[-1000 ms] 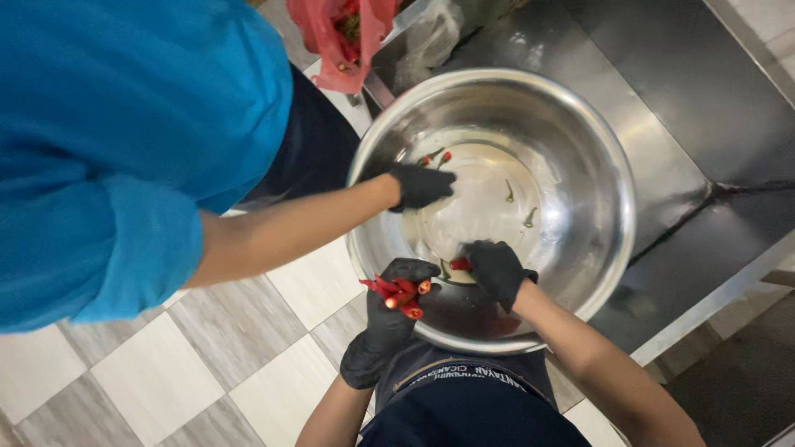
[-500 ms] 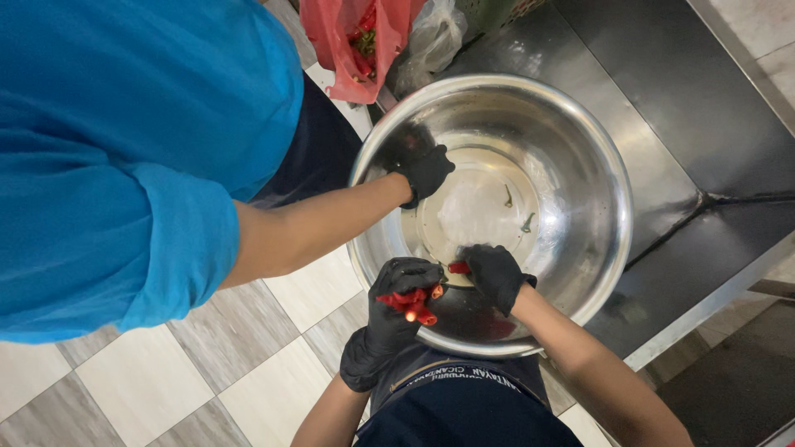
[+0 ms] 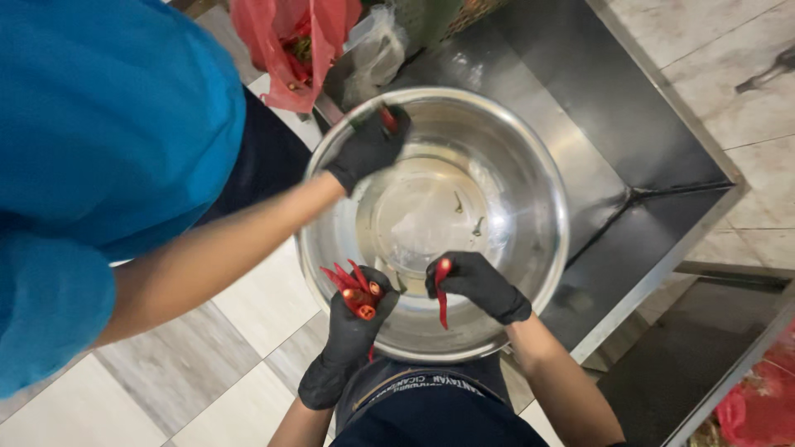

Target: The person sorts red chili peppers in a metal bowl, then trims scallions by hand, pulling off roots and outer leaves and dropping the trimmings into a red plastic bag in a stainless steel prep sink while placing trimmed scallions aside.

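A large steel bowl [image 3: 530,182] sits on a dark metal counter below me. My left hand [image 3: 356,319], in a black glove, grips a bunch of red chillies [image 3: 352,285] at the bowl's near rim. My right hand [image 3: 472,281], also gloved, pinches a single red chilli [image 3: 441,302] that hangs over the bowl. A co-worker in a blue shirt reaches in from the left; that person's gloved hand [image 3: 368,149] holds a red chilli [image 3: 387,120] at the bowl's far rim.
A few green stems [image 3: 468,215] lie in the bowl's bottom. A red plastic bag [image 3: 286,50] and a clear bag [image 3: 373,54] stand behind the bowl. The steel counter [image 3: 629,190] ends at the right; tiled floor [image 3: 190,364] lies to the left.
The co-worker's hand has drawn back from the bowl's middle to its far rim, now with a chilli. My right hand has pulled one chilli away from the bunch.
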Demonstrator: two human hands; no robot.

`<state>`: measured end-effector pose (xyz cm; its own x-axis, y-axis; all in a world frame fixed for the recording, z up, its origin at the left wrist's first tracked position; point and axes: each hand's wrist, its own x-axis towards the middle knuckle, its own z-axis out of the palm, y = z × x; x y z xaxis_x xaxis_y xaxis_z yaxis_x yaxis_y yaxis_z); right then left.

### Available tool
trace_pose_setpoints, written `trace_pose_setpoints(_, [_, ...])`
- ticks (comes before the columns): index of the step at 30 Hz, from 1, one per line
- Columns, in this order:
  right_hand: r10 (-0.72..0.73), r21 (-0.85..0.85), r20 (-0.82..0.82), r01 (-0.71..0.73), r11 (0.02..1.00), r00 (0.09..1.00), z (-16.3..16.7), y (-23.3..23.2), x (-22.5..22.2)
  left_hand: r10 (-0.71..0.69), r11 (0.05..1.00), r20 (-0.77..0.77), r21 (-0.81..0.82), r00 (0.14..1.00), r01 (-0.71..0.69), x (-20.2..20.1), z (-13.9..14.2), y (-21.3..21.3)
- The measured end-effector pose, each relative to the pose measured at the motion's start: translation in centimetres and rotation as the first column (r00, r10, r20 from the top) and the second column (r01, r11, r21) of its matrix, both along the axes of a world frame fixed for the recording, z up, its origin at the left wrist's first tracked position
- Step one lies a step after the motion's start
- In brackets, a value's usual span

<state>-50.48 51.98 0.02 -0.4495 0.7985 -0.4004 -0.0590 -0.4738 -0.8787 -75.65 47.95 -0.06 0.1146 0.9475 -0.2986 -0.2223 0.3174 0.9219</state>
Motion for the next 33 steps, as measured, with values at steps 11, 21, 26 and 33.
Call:
trace_pose_setpoints(11, [-0.009, -0.164, -0.152, -0.016, 0.986, 0.988, 3.9, -0.8, -0.8, -0.156, 0.986, 0.262, -0.008, 0.952, 0.164, 2.4, 1.4, 3.2])
trace_pose_setpoints(21, [-0.075, -0.08, 0.01, 0.076, 0.994, 0.997, 5.7, 0.0, -2.2, -0.018, 0.974, 0.675, -0.155, 0.738, 0.165, 2.3, -0.7, 5.0])
trace_pose_setpoints(26, [-0.148, -0.176, -0.165, 0.119, 0.977, 0.975, 3.7, -0.4, -2.2, -0.041, 0.986, 0.64, -0.099, 0.767, 0.135, 2.4, -1.7, 4.7])
trace_pose_setpoints(33, [-0.215, 0.035, -0.047, 0.216, 0.976, 0.976, 3.0, -0.9, -2.9, -0.072, 0.993, 0.506, -0.043, 0.86, 0.108, 3.0, -1.9, 4.5])
